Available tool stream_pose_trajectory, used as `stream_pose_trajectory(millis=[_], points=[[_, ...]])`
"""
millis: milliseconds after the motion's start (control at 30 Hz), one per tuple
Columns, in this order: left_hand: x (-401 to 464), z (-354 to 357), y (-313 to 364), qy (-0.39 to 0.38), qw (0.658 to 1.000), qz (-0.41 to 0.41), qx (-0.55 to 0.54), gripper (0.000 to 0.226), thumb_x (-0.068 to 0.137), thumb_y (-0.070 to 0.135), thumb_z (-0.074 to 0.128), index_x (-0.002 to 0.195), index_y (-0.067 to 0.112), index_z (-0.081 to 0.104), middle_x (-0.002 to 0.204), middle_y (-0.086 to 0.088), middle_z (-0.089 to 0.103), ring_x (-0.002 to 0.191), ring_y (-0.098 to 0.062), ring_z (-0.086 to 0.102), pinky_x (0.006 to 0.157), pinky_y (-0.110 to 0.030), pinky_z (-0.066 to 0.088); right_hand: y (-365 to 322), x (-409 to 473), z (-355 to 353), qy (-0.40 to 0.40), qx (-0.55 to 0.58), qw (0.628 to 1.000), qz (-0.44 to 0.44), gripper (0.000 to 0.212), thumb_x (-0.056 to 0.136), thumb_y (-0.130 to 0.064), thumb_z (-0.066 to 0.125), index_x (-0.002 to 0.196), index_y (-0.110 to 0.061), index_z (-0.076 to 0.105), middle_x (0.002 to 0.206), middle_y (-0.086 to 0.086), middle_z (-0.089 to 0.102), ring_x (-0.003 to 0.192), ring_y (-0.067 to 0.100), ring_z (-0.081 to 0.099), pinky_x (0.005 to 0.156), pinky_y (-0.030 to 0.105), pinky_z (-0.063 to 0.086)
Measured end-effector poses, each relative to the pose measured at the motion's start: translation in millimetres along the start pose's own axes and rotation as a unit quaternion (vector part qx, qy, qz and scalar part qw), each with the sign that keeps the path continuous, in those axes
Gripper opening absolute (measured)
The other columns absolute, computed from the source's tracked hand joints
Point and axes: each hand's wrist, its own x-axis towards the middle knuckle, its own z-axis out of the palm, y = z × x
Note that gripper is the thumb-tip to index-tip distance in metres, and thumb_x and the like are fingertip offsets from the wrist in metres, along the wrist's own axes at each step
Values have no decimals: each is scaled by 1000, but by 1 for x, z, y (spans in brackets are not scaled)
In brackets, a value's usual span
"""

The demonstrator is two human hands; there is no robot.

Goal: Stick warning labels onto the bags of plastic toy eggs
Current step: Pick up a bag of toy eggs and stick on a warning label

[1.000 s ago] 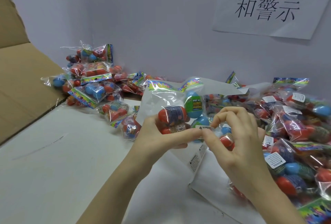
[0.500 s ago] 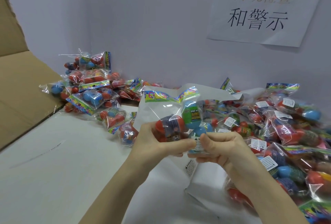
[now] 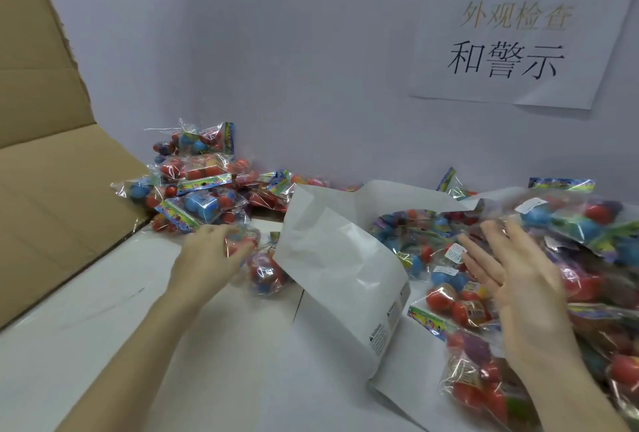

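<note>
My left hand (image 3: 207,255) reaches to the left heap of clear bags of red and blue toy eggs (image 3: 197,186), its fingers curled over one bag of toy eggs (image 3: 247,238) at the heap's near edge. My right hand (image 3: 515,279) hovers open, palm left and fingers spread, above the right heap of bags (image 3: 587,220); several of those carry small white labels. Between the hands a white label backing sheet (image 3: 332,251) stands curled, with warning labels (image 3: 378,336) along its lower edge.
A brown cardboard box flap (image 3: 52,189) rises at the left. The white table top (image 3: 103,345) runs toward me. A paper sign with black characters (image 3: 511,44) hangs on the back wall behind the heaps.
The bag both hands held with a label pressed on it has left my hands. My left hand moved out to the left heap. My right hand opened and swung over the right heap.
</note>
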Motion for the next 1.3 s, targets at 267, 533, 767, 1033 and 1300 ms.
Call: stream_pose_trajectory(millis=[267, 533, 767, 1033, 1300], points=[[-11, 19, -6, -74, 996, 57, -7, 34, 93, 42, 47, 117, 21, 58, 130, 2, 51, 127, -23, 42, 102, -38, 36, 18, -1, 3, 2, -138, 986, -93, 52, 86, -19, 61, 135, -23, 44, 125, -16, 50, 85, -27, 50, 69, 5, 42], [-39, 3, -20, -16, 998, 31, 49, 12, 88, 35, 57, 95, 27, 53, 132, 0, 33, 123, -16, 25, 98, -31, 27, 21, -6, 6, 20, -200, 969, -144, 31, 86, -21, 62, 111, -36, 53, 95, -28, 55, 88, -16, 53, 70, 11, 39], [-64, 9, -15, -32, 987, 127, 87, 55, 90, 60, 27, 142, 46, 15, 153, 9, 17, 139, -10, 22, 101, -37, 36, 21, -11, 8, 15, -228, 956, -184, 28, 87, -18, 61, 105, -38, 55, 95, -18, 60, 87, -11, 55, 71, 7, 41], [-58, 4, -19, 58, 990, 106, 69, 44, 94, 46, 40, 137, 38, 40, 139, 6, 47, 123, -19, 47, 86, -33, 43, 18, -15, 12, 4, -248, 947, -205, 31, 86, -14, 60, 97, -42, 53, 109, -4, 62, 90, -14, 54, 70, 2, 42], [-35, -44, 16, 220, 894, -22, -390, 41, 97, 43, 40, 77, 13, 60, 85, -10, 67, 89, -35, 61, 79, -49, 50, 15, -16, 15, 7, -233, 956, -179, 21, 84, -32, 65, 93, -47, 53, 117, -14, 61, 110, 7, 54, 95, 34, 44]])
